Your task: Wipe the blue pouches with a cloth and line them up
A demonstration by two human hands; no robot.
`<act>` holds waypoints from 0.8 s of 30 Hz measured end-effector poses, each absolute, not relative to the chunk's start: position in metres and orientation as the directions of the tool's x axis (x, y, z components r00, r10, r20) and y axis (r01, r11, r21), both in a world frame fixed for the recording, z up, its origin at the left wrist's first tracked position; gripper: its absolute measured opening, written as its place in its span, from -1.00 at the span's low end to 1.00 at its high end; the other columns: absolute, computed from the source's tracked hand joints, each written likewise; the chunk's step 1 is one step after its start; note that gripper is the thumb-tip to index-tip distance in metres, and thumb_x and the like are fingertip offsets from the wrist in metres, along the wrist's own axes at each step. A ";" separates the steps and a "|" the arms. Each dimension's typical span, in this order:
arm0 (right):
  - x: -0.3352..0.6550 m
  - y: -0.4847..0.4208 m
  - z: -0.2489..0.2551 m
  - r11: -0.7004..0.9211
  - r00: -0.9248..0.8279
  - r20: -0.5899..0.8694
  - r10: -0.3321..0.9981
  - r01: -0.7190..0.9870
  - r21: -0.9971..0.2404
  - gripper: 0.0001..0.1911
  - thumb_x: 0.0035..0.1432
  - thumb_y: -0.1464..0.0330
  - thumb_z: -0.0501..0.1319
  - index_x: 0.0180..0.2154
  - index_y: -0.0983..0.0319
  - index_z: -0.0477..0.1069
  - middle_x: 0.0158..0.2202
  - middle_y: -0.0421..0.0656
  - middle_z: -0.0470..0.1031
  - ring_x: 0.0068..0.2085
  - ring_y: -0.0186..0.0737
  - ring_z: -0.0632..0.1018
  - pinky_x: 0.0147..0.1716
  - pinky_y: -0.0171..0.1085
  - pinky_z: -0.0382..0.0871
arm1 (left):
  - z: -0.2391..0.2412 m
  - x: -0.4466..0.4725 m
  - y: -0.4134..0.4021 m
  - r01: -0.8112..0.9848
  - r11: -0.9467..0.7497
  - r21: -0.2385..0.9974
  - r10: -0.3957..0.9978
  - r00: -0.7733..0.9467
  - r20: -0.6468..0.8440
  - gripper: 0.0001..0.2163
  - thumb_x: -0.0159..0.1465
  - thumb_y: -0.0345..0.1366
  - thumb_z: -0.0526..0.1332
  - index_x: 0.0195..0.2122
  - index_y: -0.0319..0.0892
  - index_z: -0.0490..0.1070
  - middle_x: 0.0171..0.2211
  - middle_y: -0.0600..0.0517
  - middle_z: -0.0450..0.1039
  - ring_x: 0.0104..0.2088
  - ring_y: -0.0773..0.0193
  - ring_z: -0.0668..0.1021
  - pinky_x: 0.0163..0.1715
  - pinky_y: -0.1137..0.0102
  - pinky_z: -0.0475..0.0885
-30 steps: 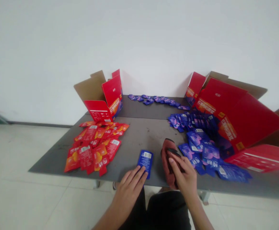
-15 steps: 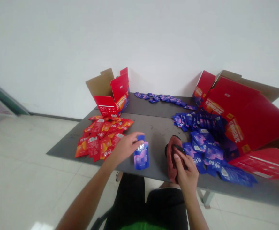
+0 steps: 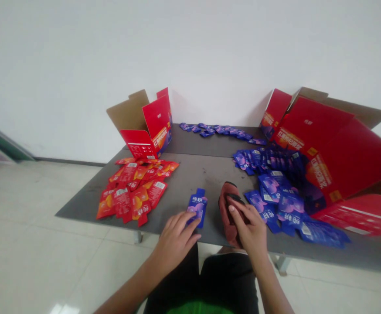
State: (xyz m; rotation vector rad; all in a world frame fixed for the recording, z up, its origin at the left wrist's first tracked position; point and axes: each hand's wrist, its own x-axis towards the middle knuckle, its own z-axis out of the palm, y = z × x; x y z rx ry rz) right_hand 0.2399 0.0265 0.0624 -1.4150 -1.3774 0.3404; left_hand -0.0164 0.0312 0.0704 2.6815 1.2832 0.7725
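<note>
Grey table, tipped carton beside blue pouches, right hand around red cloth

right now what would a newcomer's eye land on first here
On the table, red pouches lie heaped at left and blue pouches spread wider at right. Up front, the left hand touches a lone blue pouch; the right hand grips a reddish cloth.

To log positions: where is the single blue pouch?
Head view, lower centre: the blue pouch lies on the table, touched by the left hand, just left of the red cloth.
</note>
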 end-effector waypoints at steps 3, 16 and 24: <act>0.234 0.039 0.082 0.314 0.153 0.480 0.864 0.581 -0.751 -0.70 0.37 0.14 0.25 0.06 0.00 0.60 -0.13 -0.11 0.59 -0.11 -0.09 0.61 -0.09 -0.10 0.54 | 0.056 -0.025 0.009 0.688 -0.702 0.183 0.676 0.563 0.476 -0.67 0.48 -0.23 0.18 0.23 -0.16 0.42 0.20 -0.16 0.47 0.19 0.02 0.50 0.15 0.09 0.46; 0.188 0.129 0.081 0.665 -0.565 0.376 0.735 0.707 -0.239 -0.75 0.38 0.21 0.26 0.03 0.02 0.61 -0.06 -0.14 0.63 -0.06 -0.15 0.57 -0.04 -0.17 0.42 | 0.029 -0.030 0.015 0.613 -0.780 0.127 0.569 0.610 0.551 -0.72 0.52 -0.24 0.13 0.16 -0.20 0.46 0.12 -0.09 0.58 0.16 0.12 0.59 0.13 0.19 0.48; 0.178 0.094 0.097 0.695 -0.573 0.420 0.704 0.676 -0.244 -0.74 0.43 0.18 0.18 0.03 -0.04 0.60 -0.11 -0.16 0.60 -0.10 -0.19 0.56 -0.09 -0.21 0.43 | 0.024 -0.026 0.014 0.608 -0.767 0.205 0.584 0.529 0.616 -0.80 0.50 -0.27 0.18 0.00 -0.21 0.55 -0.10 -0.04 0.68 -0.06 0.13 0.68 0.03 0.19 0.51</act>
